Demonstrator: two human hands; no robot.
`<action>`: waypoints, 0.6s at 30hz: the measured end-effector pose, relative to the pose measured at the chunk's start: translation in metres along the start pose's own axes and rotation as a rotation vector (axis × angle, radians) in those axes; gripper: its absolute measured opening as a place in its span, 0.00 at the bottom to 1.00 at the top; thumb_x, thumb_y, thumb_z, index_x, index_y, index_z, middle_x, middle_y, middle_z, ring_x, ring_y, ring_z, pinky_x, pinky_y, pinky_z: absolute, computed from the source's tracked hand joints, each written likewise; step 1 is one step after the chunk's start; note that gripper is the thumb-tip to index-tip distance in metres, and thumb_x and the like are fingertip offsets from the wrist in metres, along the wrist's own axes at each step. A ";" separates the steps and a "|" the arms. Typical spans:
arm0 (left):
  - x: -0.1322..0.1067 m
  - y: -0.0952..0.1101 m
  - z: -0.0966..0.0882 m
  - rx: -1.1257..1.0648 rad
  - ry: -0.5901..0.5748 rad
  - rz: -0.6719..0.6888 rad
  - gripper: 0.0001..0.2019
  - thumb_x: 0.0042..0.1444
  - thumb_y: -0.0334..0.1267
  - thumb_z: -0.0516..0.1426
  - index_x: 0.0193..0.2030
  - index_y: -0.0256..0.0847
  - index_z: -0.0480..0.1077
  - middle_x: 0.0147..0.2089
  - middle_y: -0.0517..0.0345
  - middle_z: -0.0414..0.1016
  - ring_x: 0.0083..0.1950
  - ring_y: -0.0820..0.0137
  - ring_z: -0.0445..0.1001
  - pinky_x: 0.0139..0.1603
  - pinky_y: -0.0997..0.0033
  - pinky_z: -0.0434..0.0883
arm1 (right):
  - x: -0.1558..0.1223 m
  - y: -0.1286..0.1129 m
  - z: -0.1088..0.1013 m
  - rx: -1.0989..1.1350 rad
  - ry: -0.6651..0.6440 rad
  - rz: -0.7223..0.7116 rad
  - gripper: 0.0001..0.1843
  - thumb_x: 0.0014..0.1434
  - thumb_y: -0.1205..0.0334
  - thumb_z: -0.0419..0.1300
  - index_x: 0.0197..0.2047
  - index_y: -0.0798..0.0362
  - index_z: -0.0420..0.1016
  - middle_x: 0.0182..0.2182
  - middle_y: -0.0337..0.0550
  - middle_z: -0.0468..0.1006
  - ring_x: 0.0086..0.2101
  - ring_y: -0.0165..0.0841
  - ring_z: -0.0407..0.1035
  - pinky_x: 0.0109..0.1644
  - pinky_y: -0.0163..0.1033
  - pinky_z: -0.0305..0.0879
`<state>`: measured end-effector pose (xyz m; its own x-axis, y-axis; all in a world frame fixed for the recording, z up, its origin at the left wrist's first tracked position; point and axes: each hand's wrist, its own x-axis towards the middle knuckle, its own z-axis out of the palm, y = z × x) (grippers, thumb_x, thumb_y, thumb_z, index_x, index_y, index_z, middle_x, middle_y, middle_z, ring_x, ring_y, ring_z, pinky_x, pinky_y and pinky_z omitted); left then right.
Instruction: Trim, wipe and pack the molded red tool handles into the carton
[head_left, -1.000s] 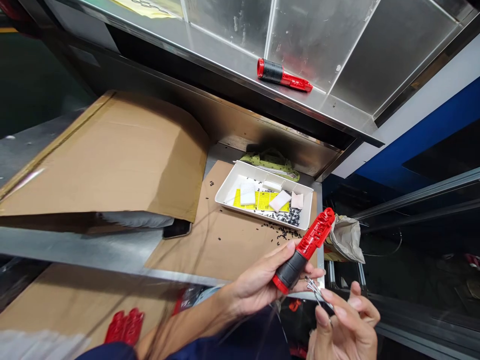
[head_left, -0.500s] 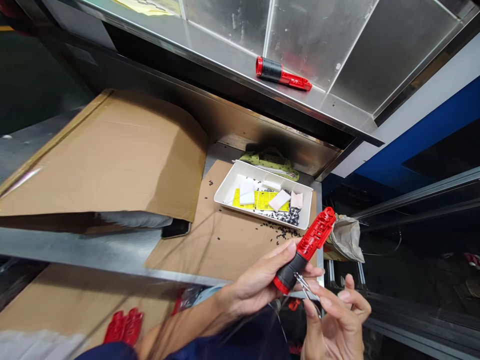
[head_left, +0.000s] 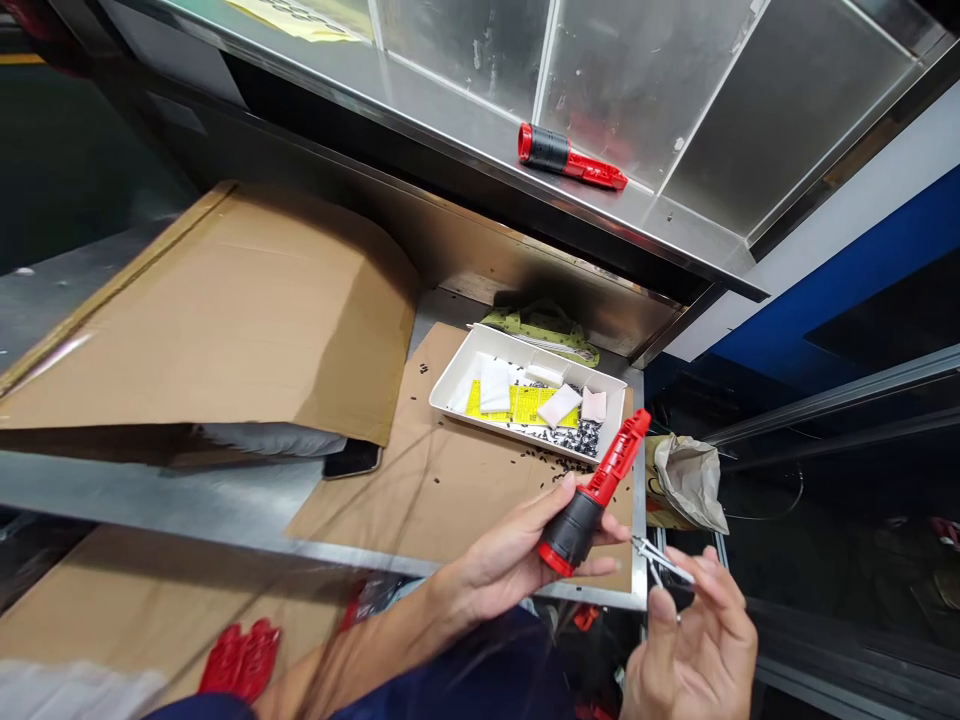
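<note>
My left hand [head_left: 517, 555] is wrapped round the black sleeve of a red and black plastic housing [head_left: 577, 525], which it holds tilted, with the narrow red end pointing up and right. To the right, my right hand [head_left: 697, 630] pinches slim silver metal tweezers [head_left: 664, 562] between thumb and fingers. Their tips lie close to the left fingertips, apart from the housing. Whether the tips grip anything is too small to tell. Beyond the housing sits a white tray [head_left: 450, 390] holding small black parts [head_left: 585, 436], white pads [head_left: 495, 388] and a yellow printed sheet [head_left: 523, 403].
A similar red and black housing [head_left: 566, 158] lies on the metal ledge above. A large cardboard box [head_left: 300, 310] fills the left of the bench. Loose black bits dot the cardboard sheet [head_left: 420, 490]. Red parts [head_left: 240, 660] lie lower left; a paper bag [head_left: 686, 480] stands right.
The tweezers have moved away from the black sleeve, to the right, with my right hand. My left hand has turned the housing slightly, so its red part shows more edge-on.
</note>
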<state>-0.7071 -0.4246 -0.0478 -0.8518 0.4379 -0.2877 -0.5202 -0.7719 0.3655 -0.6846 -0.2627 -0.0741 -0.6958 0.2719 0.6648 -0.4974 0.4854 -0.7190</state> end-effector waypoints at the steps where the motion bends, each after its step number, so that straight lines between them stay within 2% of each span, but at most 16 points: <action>1: 0.001 0.003 -0.005 0.025 0.022 0.029 0.18 0.60 0.48 0.61 0.49 0.36 0.71 0.40 0.49 0.81 0.44 0.63 0.79 0.50 0.60 0.73 | -0.001 0.012 0.004 -0.011 -0.013 0.067 0.19 0.60 0.62 0.62 0.54 0.50 0.68 0.41 0.44 0.77 0.45 0.39 0.71 0.61 0.59 0.60; 2: 0.001 0.006 -0.011 0.054 0.062 0.063 0.16 0.62 0.45 0.59 0.51 0.36 0.71 0.40 0.50 0.81 0.43 0.64 0.79 0.49 0.61 0.73 | -0.003 0.027 0.009 -0.040 -0.069 0.136 0.19 0.60 0.60 0.61 0.54 0.52 0.69 0.42 0.46 0.78 0.43 0.39 0.73 0.57 0.55 0.65; 3: 0.001 0.009 -0.019 0.082 0.117 0.103 0.16 0.63 0.42 0.57 0.54 0.37 0.70 0.40 0.51 0.80 0.42 0.64 0.78 0.48 0.63 0.72 | -0.007 0.044 0.016 -0.101 -0.185 0.202 0.18 0.61 0.59 0.60 0.54 0.54 0.70 0.41 0.47 0.79 0.41 0.38 0.75 0.52 0.50 0.69; 6: -0.001 0.021 -0.052 0.176 0.327 0.231 0.17 0.64 0.40 0.55 0.58 0.37 0.69 0.38 0.53 0.79 0.42 0.65 0.77 0.44 0.69 0.70 | -0.028 0.092 0.047 -0.405 -0.762 0.297 0.17 0.63 0.61 0.54 0.53 0.57 0.72 0.36 0.47 0.81 0.35 0.38 0.76 0.41 0.42 0.72; 8: -0.003 0.026 -0.079 0.242 0.465 0.304 0.20 0.61 0.43 0.59 0.57 0.38 0.70 0.38 0.56 0.78 0.40 0.67 0.76 0.41 0.72 0.69 | -0.043 0.109 0.068 -0.484 -0.936 0.290 0.16 0.58 0.67 0.57 0.50 0.57 0.76 0.37 0.49 0.82 0.35 0.39 0.77 0.40 0.41 0.71; 11: -0.006 0.031 -0.115 0.351 0.599 0.349 0.32 0.48 0.50 0.68 0.58 0.38 0.68 0.35 0.61 0.73 0.36 0.69 0.72 0.37 0.74 0.68 | -0.047 0.113 0.091 -0.527 -1.023 0.276 0.21 0.53 0.68 0.62 0.51 0.54 0.76 0.41 0.49 0.82 0.39 0.42 0.78 0.41 0.41 0.70; 13: -0.008 0.033 -0.129 0.409 0.638 0.360 0.39 0.43 0.55 0.69 0.60 0.39 0.65 0.34 0.63 0.71 0.34 0.70 0.70 0.34 0.74 0.68 | -0.029 0.109 0.103 -0.557 -1.056 0.268 0.19 0.58 0.63 0.60 0.53 0.52 0.74 0.41 0.46 0.82 0.40 0.41 0.77 0.43 0.40 0.69; 16: -0.009 0.037 -0.132 0.414 0.670 0.373 0.43 0.43 0.59 0.68 0.62 0.42 0.61 0.39 0.60 0.72 0.38 0.68 0.73 0.36 0.73 0.70 | 0.017 0.110 0.134 -0.632 -1.054 0.276 0.18 0.68 0.57 0.49 0.57 0.52 0.70 0.39 0.44 0.82 0.43 0.38 0.76 0.46 0.39 0.67; 18: -0.008 0.040 -0.125 0.338 0.662 0.361 0.44 0.44 0.59 0.68 0.63 0.42 0.60 0.43 0.57 0.74 0.42 0.66 0.74 0.41 0.72 0.72 | 0.045 0.118 0.167 -0.715 -1.045 0.317 0.23 0.70 0.52 0.46 0.61 0.55 0.65 0.41 0.47 0.80 0.45 0.39 0.75 0.47 0.42 0.67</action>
<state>-0.7136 -0.5170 -0.1418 -0.8124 -0.2546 -0.5246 -0.3017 -0.5863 0.7518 -0.8615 -0.3320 -0.1627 -0.9634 -0.1580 -0.2164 -0.0793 0.9396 -0.3330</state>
